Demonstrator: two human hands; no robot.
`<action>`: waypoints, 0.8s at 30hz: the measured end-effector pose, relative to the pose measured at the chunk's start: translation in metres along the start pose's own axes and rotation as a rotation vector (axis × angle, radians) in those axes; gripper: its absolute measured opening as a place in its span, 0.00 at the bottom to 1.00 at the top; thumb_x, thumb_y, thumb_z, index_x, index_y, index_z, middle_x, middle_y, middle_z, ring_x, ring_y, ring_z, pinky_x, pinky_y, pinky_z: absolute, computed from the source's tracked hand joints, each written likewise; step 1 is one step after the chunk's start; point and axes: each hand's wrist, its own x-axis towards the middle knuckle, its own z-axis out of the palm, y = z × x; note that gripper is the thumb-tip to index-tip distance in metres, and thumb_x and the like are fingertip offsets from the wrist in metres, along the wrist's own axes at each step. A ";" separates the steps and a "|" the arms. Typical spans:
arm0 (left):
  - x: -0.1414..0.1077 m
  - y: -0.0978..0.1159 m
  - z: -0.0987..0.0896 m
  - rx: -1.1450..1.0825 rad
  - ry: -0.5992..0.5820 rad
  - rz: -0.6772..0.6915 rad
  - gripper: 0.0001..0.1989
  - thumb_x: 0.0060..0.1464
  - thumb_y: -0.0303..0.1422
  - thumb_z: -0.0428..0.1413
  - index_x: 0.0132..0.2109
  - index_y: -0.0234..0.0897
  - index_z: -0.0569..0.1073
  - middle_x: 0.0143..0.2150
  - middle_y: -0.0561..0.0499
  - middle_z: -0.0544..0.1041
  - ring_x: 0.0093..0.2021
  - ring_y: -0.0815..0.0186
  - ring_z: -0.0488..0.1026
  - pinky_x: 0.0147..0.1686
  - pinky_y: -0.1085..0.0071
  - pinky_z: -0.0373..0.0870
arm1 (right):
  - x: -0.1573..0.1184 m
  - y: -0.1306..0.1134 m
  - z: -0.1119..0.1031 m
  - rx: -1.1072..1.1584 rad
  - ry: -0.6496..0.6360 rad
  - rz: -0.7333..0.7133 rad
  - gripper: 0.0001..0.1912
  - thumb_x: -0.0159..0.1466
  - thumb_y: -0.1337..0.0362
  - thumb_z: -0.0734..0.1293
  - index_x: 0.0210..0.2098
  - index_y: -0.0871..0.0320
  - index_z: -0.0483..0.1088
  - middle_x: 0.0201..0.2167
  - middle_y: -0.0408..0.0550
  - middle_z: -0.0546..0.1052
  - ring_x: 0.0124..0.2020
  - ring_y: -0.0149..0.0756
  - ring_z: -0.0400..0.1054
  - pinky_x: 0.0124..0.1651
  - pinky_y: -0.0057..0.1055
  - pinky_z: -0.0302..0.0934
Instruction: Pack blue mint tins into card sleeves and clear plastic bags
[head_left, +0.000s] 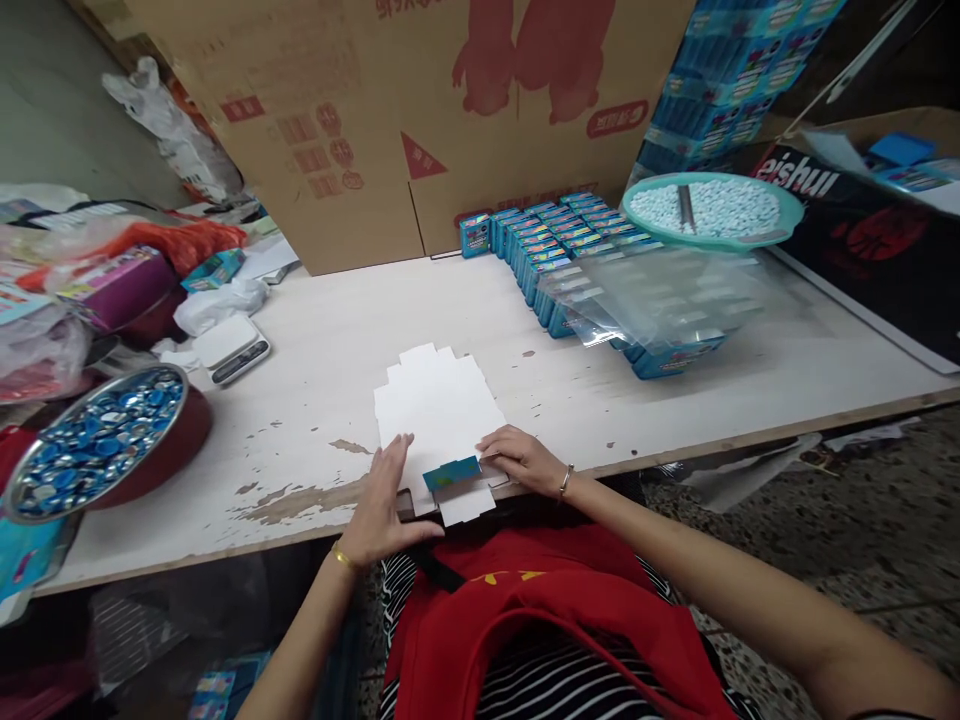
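Observation:
A flat, unfolded white cardboard box blank (435, 400) lies at the table's front edge, its lower end reaching over the edge. A blue printed flap (452, 473) stands folded up across its lower part. My left hand (386, 505) rests on the blank's left side, fingers stretched out and thumb spread toward the lower flaps. At the right side, my right hand (523, 458) has its fingers together at the right end of the blue flap, closed on the cardboard. The tips of its thumb and fingers are partly hidden.
Several small blue boxes (536, 255) stand in rows at the back, partly under clear plastic sheets (652, 295). A teal tray (712, 240) of pale pellets sits behind them. At left are a bowl (184, 440) of blue-and-silver pieces and a white scale (231, 348). A large carton (375, 130) stands behind.

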 end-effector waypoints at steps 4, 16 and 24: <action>-0.026 -0.007 0.004 0.169 0.009 0.104 0.35 0.54 0.40 0.56 0.65 0.44 0.53 0.66 0.43 0.58 0.68 0.50 0.46 0.63 0.42 0.42 | 0.005 -0.015 0.000 0.148 0.102 0.258 0.10 0.65 0.61 0.63 0.31 0.56 0.73 0.28 0.45 0.76 0.34 0.33 0.69 0.40 0.33 0.65; -0.017 0.020 0.027 -0.169 0.248 -0.360 0.15 0.62 0.37 0.46 0.28 0.38 0.66 0.30 0.51 0.71 0.39 0.63 0.68 0.41 0.65 0.65 | -0.032 -0.046 0.006 -0.288 0.099 0.221 0.11 0.65 0.70 0.58 0.37 0.57 0.71 0.39 0.50 0.75 0.40 0.38 0.67 0.43 0.37 0.64; 0.007 0.037 0.013 -0.045 -0.225 -0.096 0.14 0.64 0.36 0.41 0.33 0.38 0.66 0.36 0.50 0.69 0.39 0.65 0.62 0.40 0.68 0.62 | -0.049 -0.042 0.001 -0.055 0.070 0.088 0.14 0.67 0.71 0.54 0.47 0.53 0.64 0.45 0.52 0.69 0.46 0.35 0.67 0.45 0.34 0.67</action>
